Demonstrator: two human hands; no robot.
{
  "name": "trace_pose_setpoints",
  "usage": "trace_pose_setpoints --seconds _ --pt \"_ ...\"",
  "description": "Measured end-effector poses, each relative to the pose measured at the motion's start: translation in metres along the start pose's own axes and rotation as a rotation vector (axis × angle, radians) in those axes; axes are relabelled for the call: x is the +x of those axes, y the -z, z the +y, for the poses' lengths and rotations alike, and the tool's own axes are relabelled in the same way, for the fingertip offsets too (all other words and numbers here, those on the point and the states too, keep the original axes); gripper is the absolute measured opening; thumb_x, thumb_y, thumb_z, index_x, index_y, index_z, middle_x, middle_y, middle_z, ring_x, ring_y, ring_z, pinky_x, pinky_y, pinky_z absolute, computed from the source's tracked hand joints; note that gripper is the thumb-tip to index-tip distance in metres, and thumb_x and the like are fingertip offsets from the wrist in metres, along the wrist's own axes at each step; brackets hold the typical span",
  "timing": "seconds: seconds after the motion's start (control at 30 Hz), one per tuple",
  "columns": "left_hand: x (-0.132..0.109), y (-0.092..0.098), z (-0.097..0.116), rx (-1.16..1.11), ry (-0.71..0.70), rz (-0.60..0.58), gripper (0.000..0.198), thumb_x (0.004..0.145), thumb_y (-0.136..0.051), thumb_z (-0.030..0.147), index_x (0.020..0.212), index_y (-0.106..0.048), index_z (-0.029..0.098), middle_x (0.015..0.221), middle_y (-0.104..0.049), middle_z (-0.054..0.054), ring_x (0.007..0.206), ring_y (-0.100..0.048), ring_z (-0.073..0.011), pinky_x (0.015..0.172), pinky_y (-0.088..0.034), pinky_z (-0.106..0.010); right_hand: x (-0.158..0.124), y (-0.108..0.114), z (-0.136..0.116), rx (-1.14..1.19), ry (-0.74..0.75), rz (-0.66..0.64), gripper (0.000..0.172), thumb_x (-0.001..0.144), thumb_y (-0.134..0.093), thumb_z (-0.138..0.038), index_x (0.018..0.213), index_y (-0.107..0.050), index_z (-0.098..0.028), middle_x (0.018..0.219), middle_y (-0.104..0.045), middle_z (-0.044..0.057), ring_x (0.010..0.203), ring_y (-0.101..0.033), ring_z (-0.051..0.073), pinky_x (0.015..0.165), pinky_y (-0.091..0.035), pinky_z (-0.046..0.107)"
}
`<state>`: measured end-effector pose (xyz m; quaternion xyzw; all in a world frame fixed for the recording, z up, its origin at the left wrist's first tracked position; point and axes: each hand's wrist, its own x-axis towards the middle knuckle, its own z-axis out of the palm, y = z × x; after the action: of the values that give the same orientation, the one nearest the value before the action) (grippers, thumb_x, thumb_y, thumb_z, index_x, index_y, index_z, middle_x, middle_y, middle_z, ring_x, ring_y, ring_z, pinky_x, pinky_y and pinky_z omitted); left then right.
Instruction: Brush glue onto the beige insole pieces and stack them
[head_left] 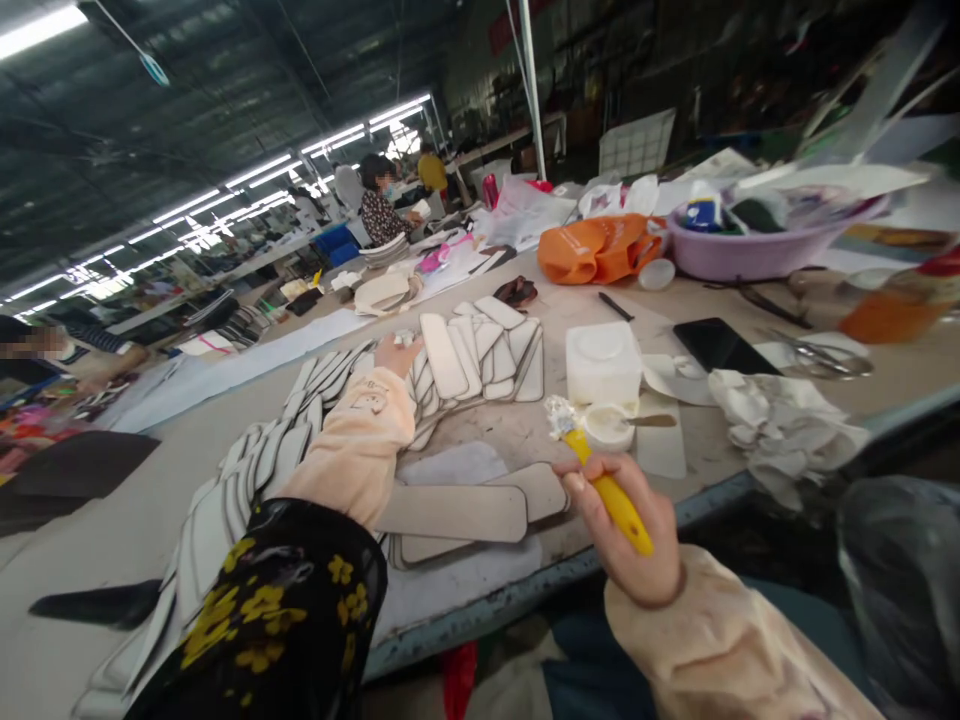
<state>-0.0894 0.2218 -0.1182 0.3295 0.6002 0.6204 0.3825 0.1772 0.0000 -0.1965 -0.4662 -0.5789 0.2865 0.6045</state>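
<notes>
My right hand (628,535) is closed around a yellow-handled brush (609,487) whose white, glue-laden bristles point up near a small round glue pot (609,427). My left hand (399,353) reaches forward across the table and rests on a fanned row of white oblong pieces (480,350); its fingers are curled onto a piece. More such pieces (247,480) overlap in a long line toward the left. Two beige oblong strips (457,512) lie flat on a white pad at the table's near edge, between my hands.
A white square tub (602,362), a black phone (718,344), scissors (817,357) and crumpled white cloth (780,425) lie to the right. Behind are an orange bag (592,250) and a lilac basin (750,250). Other people sit at tables far behind.
</notes>
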Motion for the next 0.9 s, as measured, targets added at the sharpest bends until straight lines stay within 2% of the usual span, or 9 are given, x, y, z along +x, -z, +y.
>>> trace_pose_setpoints --seconds 0.03,0.1,0.2,0.23,0.3,0.4,0.5,0.67,0.9 --pt "-0.005 0.008 -0.001 0.062 0.000 -0.053 0.047 0.058 -0.080 -0.001 0.100 -0.063 0.011 0.101 -0.070 -0.008 0.113 -0.059 -0.0214 0.107 -0.036 -0.030 0.002 0.003 0.001 -0.008 -0.018 0.016 0.012 0.087 -0.061 -0.028 0.090 -0.051 -0.024 0.091 -0.072 0.004 0.082 -0.070 0.019 0.072 -0.055 0.027" --pt "-0.028 0.032 -0.005 0.286 -0.025 -0.275 0.053 0.050 -0.085 0.001 0.099 -0.067 0.011 0.109 -0.069 -0.009 0.122 -0.054 -0.0254 0.111 -0.031 -0.029 0.005 0.008 0.004 -0.001 -0.063 0.042 0.014 0.086 -0.063 -0.030 0.091 -0.052 -0.023 0.091 -0.072 0.005 0.081 -0.070 0.019 0.074 -0.056 0.029" --pt "-0.079 0.078 -0.019 0.949 -0.262 -0.907 0.083 0.056 -0.087 0.033 0.131 -0.055 0.017 0.143 -0.049 -0.011 0.137 -0.036 -0.0320 0.115 -0.025 -0.041 0.003 0.013 0.009 0.062 -0.092 0.074 0.017 0.086 -0.064 -0.032 0.093 -0.052 -0.022 0.091 -0.071 0.005 0.080 -0.070 0.019 0.074 -0.057 0.031" --pt "-0.095 0.093 -0.026 1.120 -0.332 -1.031 0.095 0.058 -0.084 0.044 0.140 -0.045 0.017 0.149 -0.040 -0.013 0.140 -0.031 -0.0338 0.116 -0.022 -0.044 0.001 0.014 0.009 0.073 -0.081 0.076 0.017 0.085 -0.064 -0.032 0.093 -0.053 -0.022 0.091 -0.071 0.004 0.080 -0.069 0.019 0.075 -0.057 0.030" --pt "-0.122 0.117 -0.040 1.379 -0.403 -1.141 0.103 0.063 -0.077 0.055 0.147 -0.032 0.017 0.154 -0.031 -0.015 0.143 -0.023 -0.0353 0.116 -0.020 -0.050 -0.001 0.014 0.009 0.051 -0.044 0.046 0.016 0.086 -0.064 -0.031 0.093 -0.053 -0.023 0.091 -0.071 0.003 0.081 -0.069 0.018 0.075 -0.056 0.029" --pt "-0.145 0.135 -0.060 1.511 -0.447 -1.111 0.098 0.068 -0.073 0.055 0.148 -0.031 0.018 0.151 -0.036 -0.015 0.140 -0.031 -0.0343 0.114 -0.027 -0.049 -0.002 0.013 0.007 -0.060 0.025 -0.054 0.014 0.086 -0.063 -0.028 0.093 -0.053 -0.023 0.089 -0.072 0.002 0.079 -0.069 0.017 0.073 -0.055 0.026" --pt "-0.153 0.134 -0.069 1.483 -0.532 -1.037 0.084 0.074 -0.069 0.050 0.145 -0.037 0.017 0.142 -0.046 -0.015 0.130 -0.045 -0.0302 0.109 -0.036 -0.043 -0.002 0.013 0.006 -0.146 0.079 -0.083 0.013 0.087 -0.061 -0.029 0.093 -0.053 -0.022 0.085 -0.071 0.001 0.073 -0.069 0.015 0.069 -0.054 0.025" --pt "-0.166 0.117 -0.068 1.463 -0.657 -0.952 0.071 0.080 -0.062 0.046 0.140 -0.044 0.014 0.127 -0.055 -0.017 0.117 -0.053 -0.0304 0.103 -0.040 -0.045 -0.003 0.014 0.009 -0.217 0.099 -0.030 0.014 0.088 -0.060 -0.033 0.091 -0.053 -0.021 0.079 -0.069 -0.001 0.063 -0.064 0.012 0.062 -0.049 0.023" --pt "-0.182 0.084 -0.066 1.465 -0.668 -0.832 0.068 0.083 -0.056 0.046 0.142 -0.040 0.015 0.123 -0.055 -0.016 0.111 -0.056 -0.0292 0.098 -0.044 -0.042 -0.003 0.015 0.012 -0.244 0.100 -0.078 0.012 0.089 -0.059 -0.034 0.091 -0.053 -0.023 0.080 -0.067 -0.003 0.067 -0.064 0.012 0.065 -0.047 0.022"
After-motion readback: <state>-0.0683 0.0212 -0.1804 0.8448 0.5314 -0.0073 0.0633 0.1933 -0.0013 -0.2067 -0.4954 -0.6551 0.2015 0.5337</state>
